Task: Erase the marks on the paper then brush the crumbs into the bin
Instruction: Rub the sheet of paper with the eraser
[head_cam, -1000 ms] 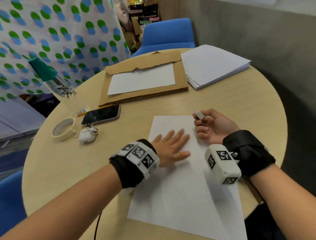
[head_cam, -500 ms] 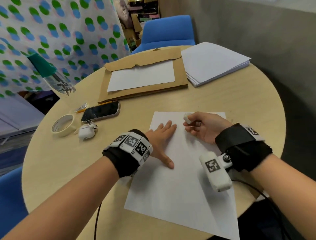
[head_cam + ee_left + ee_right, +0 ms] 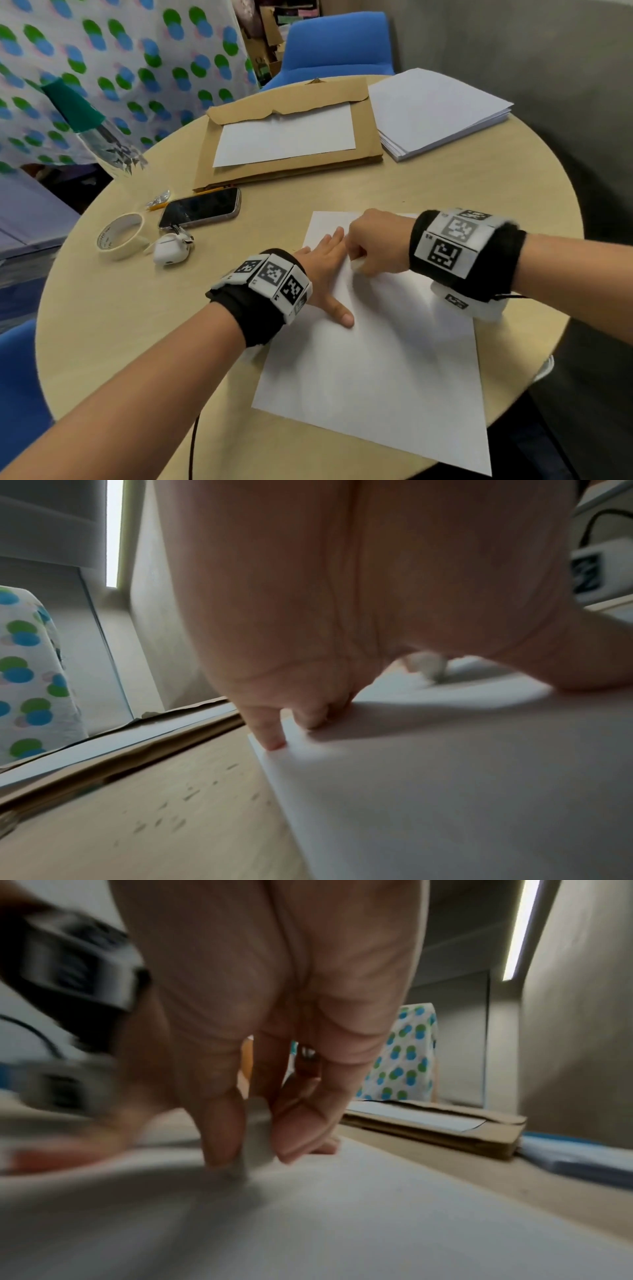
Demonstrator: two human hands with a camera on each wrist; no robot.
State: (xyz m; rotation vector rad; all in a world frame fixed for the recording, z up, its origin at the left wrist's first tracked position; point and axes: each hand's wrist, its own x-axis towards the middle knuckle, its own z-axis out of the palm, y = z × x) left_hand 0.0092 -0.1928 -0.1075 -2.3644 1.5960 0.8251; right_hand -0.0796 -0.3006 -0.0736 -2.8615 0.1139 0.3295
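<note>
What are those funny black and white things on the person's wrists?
Each bare forearm wears a black wristband with white blocks printed with square black-and-white codes. The right wrist's band has a white box beneath, trailing a thin black cable.

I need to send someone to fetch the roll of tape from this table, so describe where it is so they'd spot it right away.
On the round wooden table, look to the left edge, away from the paper stacks. The roll of tape lies flat there, left of the white earbuds case and the dark phone. It is the only ring-shaped thing, cream-coloured with an open centre.
</note>
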